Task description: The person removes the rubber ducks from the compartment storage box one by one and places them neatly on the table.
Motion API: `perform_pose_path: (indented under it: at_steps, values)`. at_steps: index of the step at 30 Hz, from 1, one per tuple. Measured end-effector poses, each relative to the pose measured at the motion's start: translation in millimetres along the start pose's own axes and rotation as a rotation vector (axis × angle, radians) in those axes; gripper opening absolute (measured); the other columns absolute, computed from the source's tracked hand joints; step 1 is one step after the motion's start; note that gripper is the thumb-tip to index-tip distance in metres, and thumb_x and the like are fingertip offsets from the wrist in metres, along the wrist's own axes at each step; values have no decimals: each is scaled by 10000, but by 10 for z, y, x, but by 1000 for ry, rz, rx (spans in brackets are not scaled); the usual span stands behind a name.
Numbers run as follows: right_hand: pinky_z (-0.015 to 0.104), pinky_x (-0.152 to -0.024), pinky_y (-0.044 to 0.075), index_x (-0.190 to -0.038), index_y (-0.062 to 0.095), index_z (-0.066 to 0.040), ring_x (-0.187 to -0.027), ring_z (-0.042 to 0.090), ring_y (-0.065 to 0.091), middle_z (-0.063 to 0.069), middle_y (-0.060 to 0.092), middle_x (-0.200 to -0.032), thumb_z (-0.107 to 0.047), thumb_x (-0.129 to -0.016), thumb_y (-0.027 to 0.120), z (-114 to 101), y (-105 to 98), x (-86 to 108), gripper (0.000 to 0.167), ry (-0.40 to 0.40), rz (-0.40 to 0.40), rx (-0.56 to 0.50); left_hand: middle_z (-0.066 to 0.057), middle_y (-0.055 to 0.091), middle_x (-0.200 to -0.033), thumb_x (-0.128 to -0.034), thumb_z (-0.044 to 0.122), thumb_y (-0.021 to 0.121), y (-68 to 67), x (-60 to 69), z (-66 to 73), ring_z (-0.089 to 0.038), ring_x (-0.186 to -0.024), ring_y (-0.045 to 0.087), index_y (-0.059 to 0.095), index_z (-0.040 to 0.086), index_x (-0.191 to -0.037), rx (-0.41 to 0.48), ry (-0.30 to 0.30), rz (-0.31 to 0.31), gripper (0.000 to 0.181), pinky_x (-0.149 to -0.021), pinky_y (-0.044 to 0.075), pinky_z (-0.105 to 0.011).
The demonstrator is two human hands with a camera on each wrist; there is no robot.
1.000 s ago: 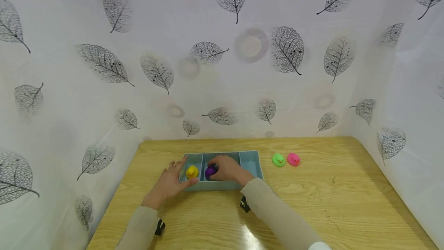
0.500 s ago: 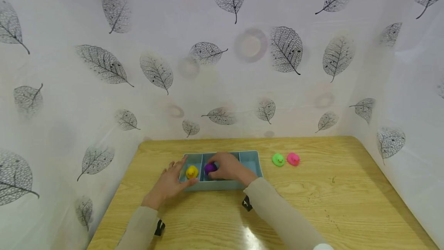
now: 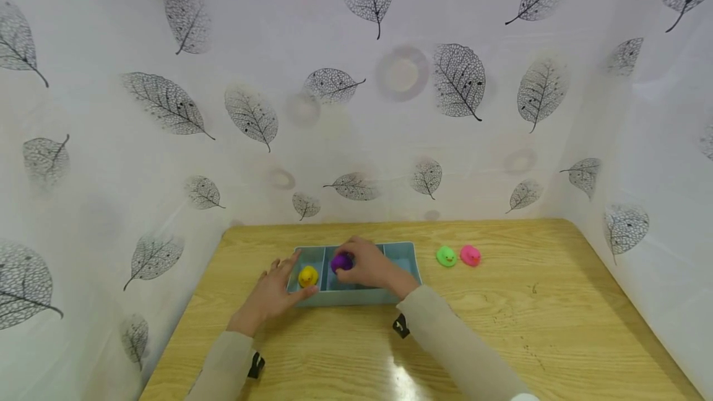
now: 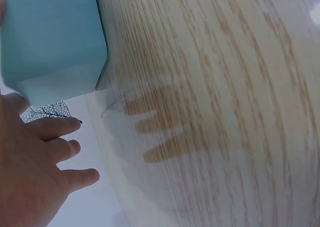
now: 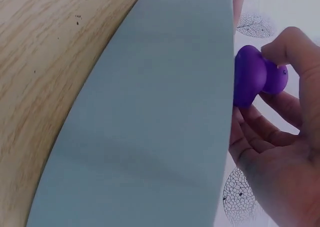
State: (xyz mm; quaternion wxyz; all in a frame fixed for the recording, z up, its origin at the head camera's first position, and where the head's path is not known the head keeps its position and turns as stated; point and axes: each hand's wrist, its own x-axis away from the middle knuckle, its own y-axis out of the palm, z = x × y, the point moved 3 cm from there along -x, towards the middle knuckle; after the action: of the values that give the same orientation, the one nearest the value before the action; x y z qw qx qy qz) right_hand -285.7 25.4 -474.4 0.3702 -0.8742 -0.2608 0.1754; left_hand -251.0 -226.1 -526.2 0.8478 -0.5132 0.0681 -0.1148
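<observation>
A purple toy duck [image 3: 341,263] is pinched between the thumb and fingers of my right hand [image 3: 370,265]. In the right wrist view, the duck [image 5: 251,77] shows partly above the edge of the light blue divided tray [image 5: 145,112], its lower part hidden by the wall. In the head view it is over the tray's [image 3: 356,297] second compartment from the left. My left hand [image 3: 273,289] rests at the tray's left end, thumb along the front rim and fingers extended toward the back corner. Between them, a yellow toy duck [image 3: 308,276] sits in the leftmost compartment.
On the wooden table [image 3: 501,327], right of the tray, a green toy duck [image 3: 446,256] stands beside a pink one [image 3: 470,255]. A white leaf-patterned sheet [image 3: 356,141] rises behind the table and along both sides.
My right hand has risen slightly and shifted a little right, bringing the purple duck up with it. The left hand, the tray and the other ducks stay in place.
</observation>
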Motion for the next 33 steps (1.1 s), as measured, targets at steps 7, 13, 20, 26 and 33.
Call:
perform_pose_path:
  at_steps: [7, 13, 20, 26, 33]
  values:
    - [319, -897, 611, -1209, 733, -79, -1082, 206, 634, 103, 643, -1255, -203, -885, 783, 44, -49, 39, 351, -1, 14, -25, -197, 423, -1660, -938, 713, 630, 2, 5, 4, -560, -1550, 282, 209, 181, -1703, 1, -6, -7, 1022, -1205, 222, -788]
    - [388, -927, 619, -1207, 728, -86, -1065, 204, 640, 90, 649, -1213, -174, -902, 805, 74, -123, 94, 326, -19, 54, -58, -199, 421, -1659, -941, 709, 628, 1, 10, 9, -562, -1550, 280, 210, 175, -1703, 2, -5, -3, 1020, -1204, 220, -789]
    - [455, -929, 623, -1190, 727, -67, -1045, 202, 642, 82, 654, -1197, -111, -874, 788, 113, -245, 185, 325, -29, 80, -117, -202, 435, -1650, -942, 695, 638, -8, 8, 22, -562, -1545, 292, 224, 164, -1699, 4, 7, 8, 1013, -1197, 230, -794]
    - [507, -963, 604, -1262, 700, -38, -1061, 216, 656, 98, 679, -1229, -111, -863, 798, 212, -324, 268, 418, -27, 111, -141, -191, 431, -1656, -941, 697, 637, -3, 6, 22, -556, -1551, 286, 220, 167, -1700, -1, 2, 4, 1015, -1200, 225, -793]
    - [443, -936, 616, -1301, 700, -66, -1067, 224, 674, 89, 692, -1253, -147, -892, 797, 307, -412, 366, 428, 0, 150, -119, -188, 416, -1666, -939, 697, 642, -18, 14, 39, -549, -1560, 269, 209, 170, -1703, 8, -6, -5, 1024, -1201, 212, -796]
